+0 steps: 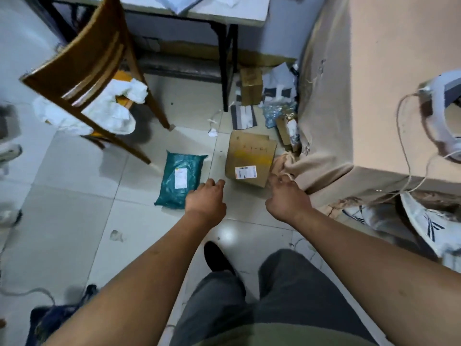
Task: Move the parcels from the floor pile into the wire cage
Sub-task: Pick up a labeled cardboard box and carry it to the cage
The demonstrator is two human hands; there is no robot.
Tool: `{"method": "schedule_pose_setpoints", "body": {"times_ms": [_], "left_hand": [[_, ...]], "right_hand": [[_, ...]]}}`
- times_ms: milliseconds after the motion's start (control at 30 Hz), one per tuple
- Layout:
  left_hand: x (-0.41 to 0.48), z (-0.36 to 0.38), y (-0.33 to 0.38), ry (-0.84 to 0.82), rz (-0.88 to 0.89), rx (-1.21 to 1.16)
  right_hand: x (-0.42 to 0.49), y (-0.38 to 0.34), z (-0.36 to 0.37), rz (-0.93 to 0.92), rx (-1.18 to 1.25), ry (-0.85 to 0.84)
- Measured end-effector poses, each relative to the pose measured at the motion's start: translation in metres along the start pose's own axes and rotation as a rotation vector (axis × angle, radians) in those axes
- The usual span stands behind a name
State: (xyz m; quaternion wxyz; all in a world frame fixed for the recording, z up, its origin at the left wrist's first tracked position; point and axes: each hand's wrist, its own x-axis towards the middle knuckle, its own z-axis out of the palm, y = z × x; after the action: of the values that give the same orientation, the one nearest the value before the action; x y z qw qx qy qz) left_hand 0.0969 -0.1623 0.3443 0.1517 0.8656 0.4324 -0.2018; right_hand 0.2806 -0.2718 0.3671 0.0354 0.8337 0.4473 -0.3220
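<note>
Risk lay with the box [249, 157]: left hand [205, 198] and right hand [287, 197] hovered near it, fingers loosely curled, empty; a lopsided grab could snag the cloth [324, 168].

Honestly nothing here is actually readable. The teal mailer bag [172, 193] just ahead of the left hand [205, 198] has a white shipping label [180, 178] on top, but the print is a blur. The cardboard box [249, 156] just beyond the right hand [287, 196] carries a white label [245, 172] with an orange edge and a barcode, the text way too small, plus some handwritten marker scribble [254, 148] above it that I can't make out. The smaller box [250, 86] further off shows faint print, also illegible.
</note>
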Motion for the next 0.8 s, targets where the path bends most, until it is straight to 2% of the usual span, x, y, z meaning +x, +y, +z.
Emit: {"method": "schedule_pose_setpoints", "body": {"times_ms": [133,333,533,800], "left_hand": [[0.065,0.003,-0.015,-0.016,0.048,-0.01],[0.172,0.035,-0.014,-0.057,0.102,-0.017],[0.288,0.081,-0.01,-0.169,0.0,-0.271],[0.437,0.164,-0.026,-0.2,-0.009,-0.37]], "right_hand": [[0.048,0.006,0.003,0.088,0.083,0.02],[0.141,0.029,0.033,0.171,0.106,-0.035],[0.256,0.063,0.068,0.173,0.132,-0.061],[0.413,0.109,0.132,0.236,0.126,-0.098]]}}
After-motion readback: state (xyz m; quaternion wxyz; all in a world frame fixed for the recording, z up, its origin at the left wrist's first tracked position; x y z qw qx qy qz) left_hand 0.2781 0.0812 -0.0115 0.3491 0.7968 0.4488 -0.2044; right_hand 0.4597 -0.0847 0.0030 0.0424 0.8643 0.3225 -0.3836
